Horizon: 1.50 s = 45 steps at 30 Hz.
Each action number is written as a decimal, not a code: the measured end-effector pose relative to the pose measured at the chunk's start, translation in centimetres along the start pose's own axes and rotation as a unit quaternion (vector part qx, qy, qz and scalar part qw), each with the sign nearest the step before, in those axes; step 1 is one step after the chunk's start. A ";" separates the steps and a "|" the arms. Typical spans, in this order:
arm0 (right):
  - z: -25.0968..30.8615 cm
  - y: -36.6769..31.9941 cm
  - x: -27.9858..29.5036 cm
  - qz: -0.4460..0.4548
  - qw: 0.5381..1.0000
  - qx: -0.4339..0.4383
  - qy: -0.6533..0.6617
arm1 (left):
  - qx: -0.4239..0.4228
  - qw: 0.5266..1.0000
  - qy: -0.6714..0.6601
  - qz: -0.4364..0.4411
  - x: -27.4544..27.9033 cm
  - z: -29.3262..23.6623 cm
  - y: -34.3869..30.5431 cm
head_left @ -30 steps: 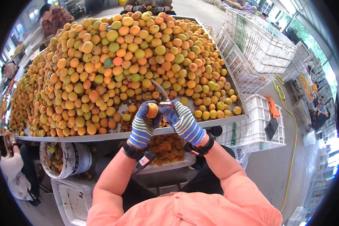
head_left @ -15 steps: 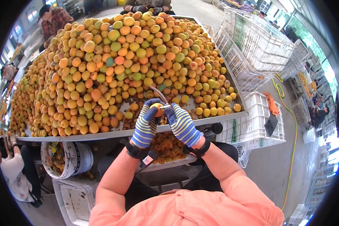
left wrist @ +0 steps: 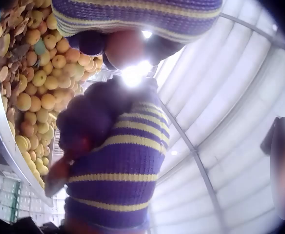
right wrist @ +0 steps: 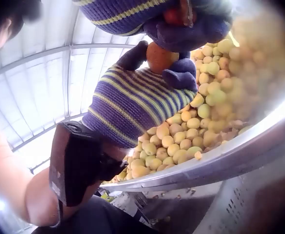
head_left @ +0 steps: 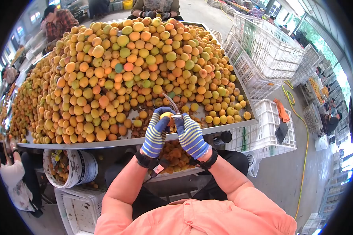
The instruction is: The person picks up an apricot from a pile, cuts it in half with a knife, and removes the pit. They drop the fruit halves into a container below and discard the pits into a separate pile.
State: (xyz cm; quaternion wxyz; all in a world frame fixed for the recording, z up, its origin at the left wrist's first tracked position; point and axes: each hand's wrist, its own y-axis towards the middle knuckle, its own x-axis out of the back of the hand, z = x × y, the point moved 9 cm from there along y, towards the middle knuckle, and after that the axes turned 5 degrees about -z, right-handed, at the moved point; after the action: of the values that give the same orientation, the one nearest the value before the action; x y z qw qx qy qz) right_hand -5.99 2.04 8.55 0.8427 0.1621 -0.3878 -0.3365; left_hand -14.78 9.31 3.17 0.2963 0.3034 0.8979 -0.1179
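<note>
Both hands wear blue-and-yellow striped gloves and meet over the near edge of the fruit table. My left hand [head_left: 156, 131] grips an apricot [head_left: 168, 116], its orange skin showing between the fingers in the right wrist view too. My right hand [head_left: 191, 134] holds a small knife with a curved, narrow blade [head_left: 171, 102] by its reddish handle [right wrist: 187, 12]. The metal at the blade's base lies right at the apricot's side, and the curved end points away over the table. The fingers partly hide the fruit and the handle.
A large heap of apricots [head_left: 102, 78] covers the metal-rimmed table [head_left: 145, 141]. Below it are a tub of halved apricots [head_left: 174, 156] and a white bucket [head_left: 80, 166]. White crates [head_left: 270, 47] stack at the right. Another person's gloved hands [head_left: 155, 15] are across the table.
The left hand has brought the apricot from beside the knife to its metal base, and its fingers now wrap over the fruit. Both hands have shifted slightly right and down in view.
</note>
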 end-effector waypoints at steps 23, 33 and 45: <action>-2.7 -1.6 -2.8 0.077 0.973 -0.060 0.208 | 0.012 0.982 -0.190 -0.023 2.8 2.2 3.4; -2.2 -1.8 -1.9 0.104 0.994 -0.029 -0.017 | -0.017 1.000 -0.003 0.003 2.6 1.1 3.9; -1.2 -1.3 -1.3 0.112 0.980 -0.028 -0.164 | 0.073 0.977 -0.201 0.022 0.8 1.7 2.8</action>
State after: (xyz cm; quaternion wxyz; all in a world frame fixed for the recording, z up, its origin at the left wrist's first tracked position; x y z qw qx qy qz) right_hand -6.27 1.97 6.36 0.8041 0.0364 -0.5267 -0.2732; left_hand -12.80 11.21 1.24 0.4506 0.3139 0.8020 -0.2349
